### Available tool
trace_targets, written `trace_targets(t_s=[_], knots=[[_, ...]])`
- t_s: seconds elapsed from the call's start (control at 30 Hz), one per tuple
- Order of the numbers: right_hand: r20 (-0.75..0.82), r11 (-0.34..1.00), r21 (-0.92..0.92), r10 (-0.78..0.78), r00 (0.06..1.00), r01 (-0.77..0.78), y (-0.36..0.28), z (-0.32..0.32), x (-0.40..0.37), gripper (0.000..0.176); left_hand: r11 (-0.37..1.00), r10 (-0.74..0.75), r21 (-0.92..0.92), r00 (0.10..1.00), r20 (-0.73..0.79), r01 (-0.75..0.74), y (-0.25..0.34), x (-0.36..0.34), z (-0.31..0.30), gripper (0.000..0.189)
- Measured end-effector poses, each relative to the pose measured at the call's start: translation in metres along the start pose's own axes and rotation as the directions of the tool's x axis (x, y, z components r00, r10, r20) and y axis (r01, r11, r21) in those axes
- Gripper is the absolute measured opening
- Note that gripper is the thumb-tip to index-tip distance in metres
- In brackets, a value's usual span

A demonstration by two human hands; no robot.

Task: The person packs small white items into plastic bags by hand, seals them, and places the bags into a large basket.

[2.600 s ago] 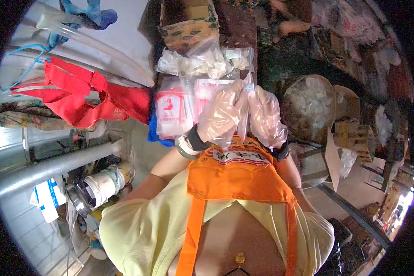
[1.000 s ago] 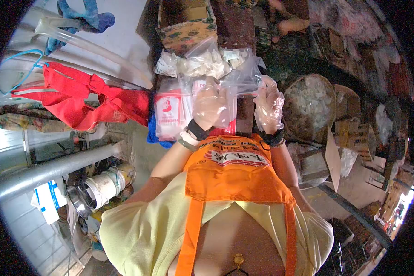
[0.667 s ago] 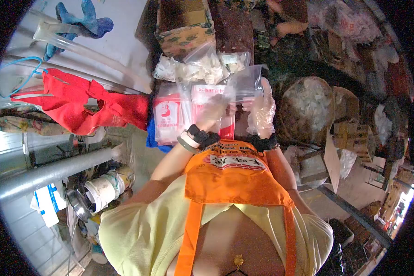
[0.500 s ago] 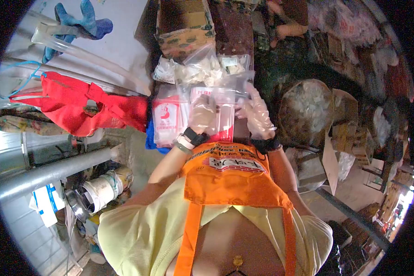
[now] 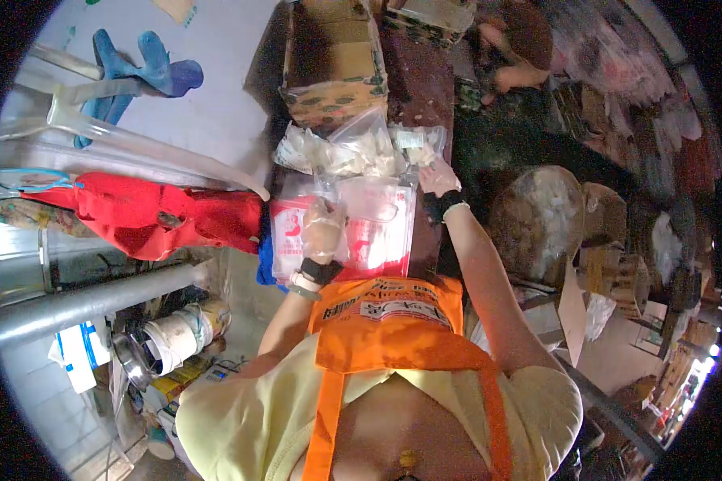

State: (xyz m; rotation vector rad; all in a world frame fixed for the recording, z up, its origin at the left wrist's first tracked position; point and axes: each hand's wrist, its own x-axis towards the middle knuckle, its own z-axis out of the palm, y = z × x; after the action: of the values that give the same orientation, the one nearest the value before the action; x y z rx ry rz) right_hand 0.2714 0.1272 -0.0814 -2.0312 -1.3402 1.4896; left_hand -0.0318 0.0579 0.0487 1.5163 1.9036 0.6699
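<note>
1. The right hand is no longer over the right-hand printed packet; it is farther forward, at the near side of the small filled bag, with the right arm stretched out
2. The left hand is farther left, by the left-hand printed packet, and the hands are wider apart
3. The clear bag no longer spans the space between the hands, so more red print shows on the right-hand packet

Left hand with knuckles up, elbow bent, right hand farther forward, arm extended
</note>
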Motion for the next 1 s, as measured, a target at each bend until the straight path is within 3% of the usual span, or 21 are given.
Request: trace_targets(t_s=[0.03,0.1,0.17,0.23,0.3,0.33,0.37,0.4,0.47,0.5,0.57,0.6,0.63,0.7,0.77,0.8,0.83,0.87,0.93,0.97,1.0], knots=[[-0.016,0.898,-0.440,-0.025,1.000,0.015,-0.001,0.000,0.013,0.040,1.000,0.010,-0.019,1.000,0.001,-0.010,0.003,0.000,-0.002,0.028],[-0.047,0.649,-0.759,-0.148,0.988,0.061,0.012,0.006,0.033,0.033,0.999,-0.029,-0.044,0.999,0.014,0.029,0.013,-0.001,-0.006,0.026],[-0.115,0.704,-0.693,-0.318,0.941,0.154,0.056,0.013,0.058,0.027,0.996,-0.067,-0.054,0.998,0.007,0.068,0.021,-0.002,-0.008,0.026],[-0.245,0.742,-0.670,-0.248,0.937,0.021,0.048,0.015,0.048,0.023,1.000,0.006,0.026,1.000,0.007,-0.006,0.012,0.002,-0.004,0.026],[-0.249,0.597,-0.797,-0.181,0.952,-0.095,0.028,-0.004,0.026,0.021,0.996,0.015,0.083,0.999,0.032,-0.017,0.011,0.004,-0.003,0.026],[-0.328,0.629,-0.749,-0.078,0.942,-0.208,-0.004,-0.015,0.009,0.014,0.995,-0.014,0.101,0.999,0.052,0.009,0.018,0.005,-0.006,0.026],[-0.510,0.868,-0.463,-0.095,0.855,-0.179,0.009,-0.020,0.018,0.015,0.992,-0.043,0.120,0.997,0.070,0.034,0.023,0.007,-0.008,0.026],[-0.672,0.988,-0.157,-0.108,0.733,0.002,0.020,-0.025,0.025,0.018,0.994,0.020,0.108,0.999,0.041,-0.024,0.018,0.009,-0.005,0.027],[-0.800,0.909,-0.037,-0.276,0.533,0.415,0.007,-0.043,0.006,0.016,0.987,0.139,0.088,0.990,-0.015,-0.137,-0.001,0.012,0.006,0.029],[-0.838,0.831,-0.039,-0.330,0.435,0.555,-0.020,-0.058,-0.023,0.015,0.991,0.115,0.065,0.993,-0.003,-0.114,-0.005,0.012,0.010,0.030],[-0.758,0.729,-0.217,-0.545,0.359,0.649,-0.032,-0.082,-0.072,0.020,0.998,0.067,0.016,0.997,0.022,-0.068,-0.008,0.012,0.016,0.031],[-0.701,0.659,-0.293,-0.641,0.313,0.693,-0.036,-0.094,-0.094,0.024,0.983,0.131,0.125,0.991,0.011,-0.131,0.003,0.007,0.011,0.031],[-0.511,0.567,-0.603,-0.815,0.274,0.562,-0.060,-0.109,-0.137,0.025,0.977,0.170,0.129,0.985,0.007,-0.170,0.001,0.005,0.013,0.031],[-0.414,0.616,-0.357,-0.778,0.473,0.702,-0.080,-0.137,-0.213,0.033,0.960,0.246,0.141,0.969,-0.005,-0.243,-0.011,0.005,0.023,0.032],[-0.252,0.661,-0.073,-0.737,0.628,0.747,-0.084,-0.161,-0.269,0.041,0.881,0.374,0.288,0.925,0.060,-0.375,-0.047,0.012,0.047,0.031],[-0.338,0.699,0.151,-0.628,0.701,0.699,-0.083,-0.154,-0.274,0.041,0.868,0.368,0.345,0.929,0.039,-0.358,-0.052,0.010,0.056,0.031],[-0.415,0.664,0.375,-0.504,0.758,0.647,-0.084,-0.146,-0.280,0.042,0.900,0.389,0.207,0.921,0.014,-0.383,-0.033,0.000,0.045,0.028],[-0.563,0.515,0.638,-0.195,0.803,0.572,-0.086,-0.113,-0.273,0.042,0.911,0.409,0.064,0.912,-0.011,-0.408,-0.013,-0.011,0.035,0.027],[-0.564,0.183,0.812,-0.004,0.826,0.555,-0.085,-0.061,-0.263,0.039,0.713,0.583,0.397,0.803,0.123,-0.578,-0.002,-0.014,0.027,0.026],[-0.557,0.101,0.812,-0.160,0.815,0.575,-0.083,-0.039,-0.258,0.035,0.558,0.641,0.531,0.738,0.213,-0.638,0.000,-0.014,0.027,0.025],[-0.548,0.017,0.813,-0.315,0.775,0.582,-0.080,-0.020,-0.251,0.030,0.609,0.614,0.495,0.764,0.199,-0.619,-0.002,-0.012,0.029,0.031]])
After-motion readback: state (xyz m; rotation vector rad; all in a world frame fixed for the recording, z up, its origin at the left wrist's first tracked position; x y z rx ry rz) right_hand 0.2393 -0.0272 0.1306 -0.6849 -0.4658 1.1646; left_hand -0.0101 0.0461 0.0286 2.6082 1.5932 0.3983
